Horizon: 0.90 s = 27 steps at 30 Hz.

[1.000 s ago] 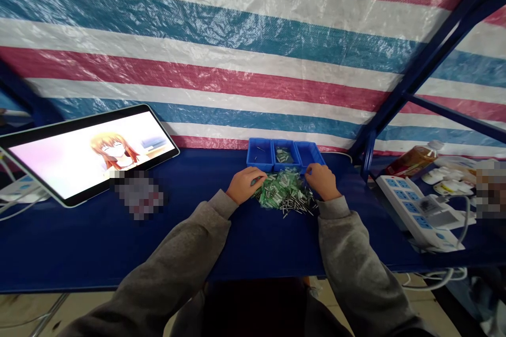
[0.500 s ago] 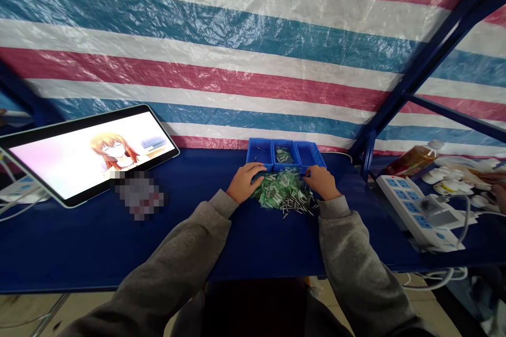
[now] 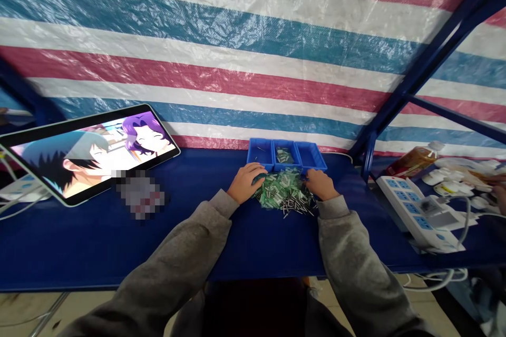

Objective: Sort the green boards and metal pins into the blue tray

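A loose pile of small green clear packets and thin metal pins lies on the blue table between my two hands. At its left edge rests my left hand, fingers stretched out and thumb apart, touching the packets. My right hand is at the pile's right edge with the fingers curled together; whatever is between the fingertips is too small to make out. Just behind the pile stand three blue bins: the left bin with a few thin pins, the middle bin with several packets, and the right bin.
A tablet playing a cartoon leans at the left, with a blurred item before it. On the right are a power strip with chargers, a drink bottle and white items. A striped sheet hangs behind.
My right hand has shifted very slightly to the left at the pile's edge. My left hand is nearly still. The picture on the tablet is different.
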Available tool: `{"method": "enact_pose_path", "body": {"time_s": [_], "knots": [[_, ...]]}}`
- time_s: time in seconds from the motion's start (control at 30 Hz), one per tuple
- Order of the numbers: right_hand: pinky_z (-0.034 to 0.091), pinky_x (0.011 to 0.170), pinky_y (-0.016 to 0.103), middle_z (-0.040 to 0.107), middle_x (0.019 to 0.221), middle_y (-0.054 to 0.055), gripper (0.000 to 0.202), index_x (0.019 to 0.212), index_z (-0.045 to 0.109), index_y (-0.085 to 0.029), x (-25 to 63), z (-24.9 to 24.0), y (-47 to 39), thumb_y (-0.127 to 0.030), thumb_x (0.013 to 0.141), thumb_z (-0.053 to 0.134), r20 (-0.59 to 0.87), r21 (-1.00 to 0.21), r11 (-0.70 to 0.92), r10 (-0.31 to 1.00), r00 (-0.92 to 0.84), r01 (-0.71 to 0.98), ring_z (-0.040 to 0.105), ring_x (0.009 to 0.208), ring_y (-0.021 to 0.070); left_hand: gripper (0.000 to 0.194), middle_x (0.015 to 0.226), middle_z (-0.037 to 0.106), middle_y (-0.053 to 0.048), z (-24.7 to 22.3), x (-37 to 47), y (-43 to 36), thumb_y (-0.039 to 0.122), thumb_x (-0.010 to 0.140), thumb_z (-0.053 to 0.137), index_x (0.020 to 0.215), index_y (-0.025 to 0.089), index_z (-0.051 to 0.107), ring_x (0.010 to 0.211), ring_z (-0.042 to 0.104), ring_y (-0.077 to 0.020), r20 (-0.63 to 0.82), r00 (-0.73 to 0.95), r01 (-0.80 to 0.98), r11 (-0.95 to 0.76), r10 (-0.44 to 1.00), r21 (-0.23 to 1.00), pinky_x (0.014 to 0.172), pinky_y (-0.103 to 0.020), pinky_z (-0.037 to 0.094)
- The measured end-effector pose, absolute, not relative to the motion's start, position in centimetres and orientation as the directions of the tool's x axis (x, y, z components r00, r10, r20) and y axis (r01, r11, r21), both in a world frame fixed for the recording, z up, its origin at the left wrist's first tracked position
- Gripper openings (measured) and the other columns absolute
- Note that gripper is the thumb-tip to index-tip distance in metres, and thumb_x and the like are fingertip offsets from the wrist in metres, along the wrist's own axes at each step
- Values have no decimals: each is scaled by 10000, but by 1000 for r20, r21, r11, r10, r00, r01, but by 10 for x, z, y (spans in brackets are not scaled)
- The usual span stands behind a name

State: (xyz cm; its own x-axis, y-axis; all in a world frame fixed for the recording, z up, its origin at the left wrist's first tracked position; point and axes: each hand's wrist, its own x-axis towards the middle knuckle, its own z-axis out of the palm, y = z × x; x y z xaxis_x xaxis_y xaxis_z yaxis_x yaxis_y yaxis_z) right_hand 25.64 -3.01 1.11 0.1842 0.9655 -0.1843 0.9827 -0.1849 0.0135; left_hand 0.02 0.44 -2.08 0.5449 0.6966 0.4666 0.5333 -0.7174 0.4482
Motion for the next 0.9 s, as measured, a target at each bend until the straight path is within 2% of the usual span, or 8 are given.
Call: {"method": "enact_pose_path", "body": {"time_s": [0.27,0.43,0.6,0.73,0.9], "knots": [[466,819,352,635,1083,172,266,1112,596,-161,252,8,-31,-179,873,480,-170,-7,-217,962,212,976,635,1039,277,204,1124,676,-82,-21,0,6,249,894,533,1043,212,667,1222,520,-281,475,553,512,-729,684,454,1038,-511,415],[464,807,339,650,1054,156,260,1095,617,-168,252,6,-31,-187,867,491,-124,-70,-247,964,237,967,639,1012,259,204,1127,675,-80,-21,0,7,259,900,527,1042,217,667,1226,513,-281,468,560,506,-729,684,460,1037,-511,412],[464,787,346,668,1024,171,241,985,667,-135,251,18,-30,-236,828,514,-95,-127,-268,962,257,955,637,1003,292,220,1151,667,-83,-22,0,6,274,910,510,1055,211,663,1247,492,-288,446,561,518,-716,698,469,1043,-518,399],[452,767,333,688,958,144,228,889,687,-154,247,30,-34,-296,797,534,-1,-177,-262,964,266,949,630,978,288,219,1140,672,-78,-22,0,6,278,909,514,1053,215,666,1245,492,-287,444,559,520,-714,700,469,1046,-515,397],[421,697,291,687,799,82,159,789,660,-192,243,37,-38,-292,766,538,131,-279,-217,956,261,935,630,858,252,208,1127,677,-74,-22,0,6,271,901,521,1041,218,667,1239,499,-284,447,559,524,-716,698,462,1042,-509,402]]}}
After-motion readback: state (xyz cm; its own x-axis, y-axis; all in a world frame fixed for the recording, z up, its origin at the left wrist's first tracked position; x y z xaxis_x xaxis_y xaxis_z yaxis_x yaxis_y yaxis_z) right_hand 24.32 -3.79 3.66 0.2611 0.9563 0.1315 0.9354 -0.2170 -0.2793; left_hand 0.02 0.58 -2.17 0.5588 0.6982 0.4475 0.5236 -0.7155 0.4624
